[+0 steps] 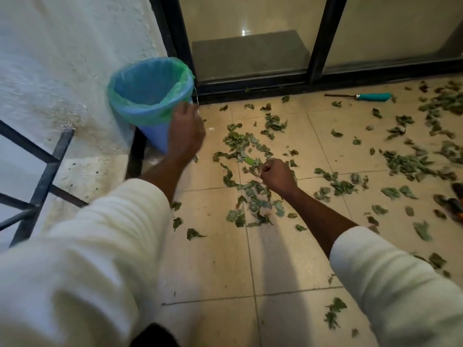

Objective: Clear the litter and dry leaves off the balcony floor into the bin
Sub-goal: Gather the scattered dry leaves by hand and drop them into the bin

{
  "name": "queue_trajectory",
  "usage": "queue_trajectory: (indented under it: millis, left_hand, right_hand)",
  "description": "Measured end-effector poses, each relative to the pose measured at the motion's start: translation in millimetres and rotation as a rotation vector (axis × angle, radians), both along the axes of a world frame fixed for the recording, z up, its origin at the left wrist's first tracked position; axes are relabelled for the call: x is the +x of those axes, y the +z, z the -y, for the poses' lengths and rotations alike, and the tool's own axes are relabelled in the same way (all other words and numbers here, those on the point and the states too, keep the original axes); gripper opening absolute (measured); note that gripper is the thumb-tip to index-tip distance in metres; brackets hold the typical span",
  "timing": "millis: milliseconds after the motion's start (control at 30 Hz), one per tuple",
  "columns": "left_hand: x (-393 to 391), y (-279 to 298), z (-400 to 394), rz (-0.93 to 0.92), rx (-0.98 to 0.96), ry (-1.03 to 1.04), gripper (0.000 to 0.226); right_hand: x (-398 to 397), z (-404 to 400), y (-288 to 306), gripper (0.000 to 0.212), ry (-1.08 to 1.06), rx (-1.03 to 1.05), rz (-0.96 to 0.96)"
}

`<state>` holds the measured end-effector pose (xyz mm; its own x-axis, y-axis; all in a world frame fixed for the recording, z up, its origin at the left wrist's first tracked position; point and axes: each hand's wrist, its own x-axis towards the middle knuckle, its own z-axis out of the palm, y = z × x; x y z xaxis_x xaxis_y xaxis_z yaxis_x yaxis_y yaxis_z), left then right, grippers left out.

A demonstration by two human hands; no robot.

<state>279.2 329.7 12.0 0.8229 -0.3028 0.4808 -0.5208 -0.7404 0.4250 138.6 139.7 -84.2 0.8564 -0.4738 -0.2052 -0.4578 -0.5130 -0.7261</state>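
Here, 2 white-sleeved arms reach over a tiled balcony floor (275, 259). The left hand (185, 131) is at the near rim of the blue bin (150, 96), its fingers curled over the rim by the thin wire handle; motion blur hides the exact grip. The bin, lined with a green plastic bag (180, 78), is tilted with its mouth toward the camera and leans against the rough white wall (62, 58), in the corner where that wall meets the black-framed sliding glass door (250, 46). The right hand (275, 175) is closed in a fist low over the central scatter of leaves (240, 144), pinching leaf stems between thumb and fingers. The 2 hands are apart, with bare tile and a few leaves between them.

Leaves lie in 3 loose groups: 1 band running from below the bin toward the camera under the right hand, 1 dense patch at mid-right (411, 164), and 1 near the door track at far right (446, 101). Single leaves dot the tiles between groups. The tiles nearest the camera, between the 2 sleeves, carry only a few leaves.

A teal-handled tool (370, 97) lies flat beside the door track, well apart from both hands. A black metal railing (40, 176) bounds the left edge. An orange-and-black object (457, 204) is cut off by the right border; what it is cannot be told.
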Motion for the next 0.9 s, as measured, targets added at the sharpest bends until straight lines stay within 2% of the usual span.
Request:
queue_trajectory:
  millis: [67, 200, 267, 400, 467, 533, 600, 667, 833, 900]
  left_hand:
    - [-38, -18, 15, -0.154, 0.078, -0.091, 0.032]
    - [-92, -45, 34, -0.590, 0.294, -0.167, 0.033]
    - [-112, -50, 35, -0.705, 0.365, -0.209, 0.019]
    - [-134, -61, 33, -0.813, 0.405, -0.157, 0.021]
    - [-140, -66, 35, -0.878, 0.354, -0.110, 0.014]
    - [-151, -72, 40, -0.908, 0.261, -0.050, 0.012]
    - [-164, -82, 41, -0.893, 0.132, 0.056, 0.017]
    - [-173, -92, 40, -0.880, 0.028, 0.125, 0.021]
    - [-162, -102, 33, -0.907, -0.069, 0.183, 0.024]
    - [-154, -105, 28, -0.880, -0.109, 0.208, 0.023]
  right_hand:
    - [-9, -6, 0, 0.017, -0.002, -0.015, -0.017]
    - [-31, -20, -3, 0.019, 0.025, -0.042, -0.048]
    - [-45, -19, -6, 0.015, 0.030, -0.071, -0.078]
    - [-86, 8, -12, 0.023, -0.016, -0.209, -0.204]
    - [-107, 25, -16, 0.043, -0.036, -0.258, -0.369]
    - [-123, 34, -20, 0.081, -0.057, -0.228, -0.571]
    - [-131, 32, -26, 0.104, -0.022, -0.171, -0.647]
    - [-130, 19, -33, 0.102, 0.053, -0.167, -0.615]
    - [-108, -9, -45, 0.051, 0.031, -0.096, -0.228]
    - [-100, -7, -45, 0.056, -0.033, -0.065, -0.080]
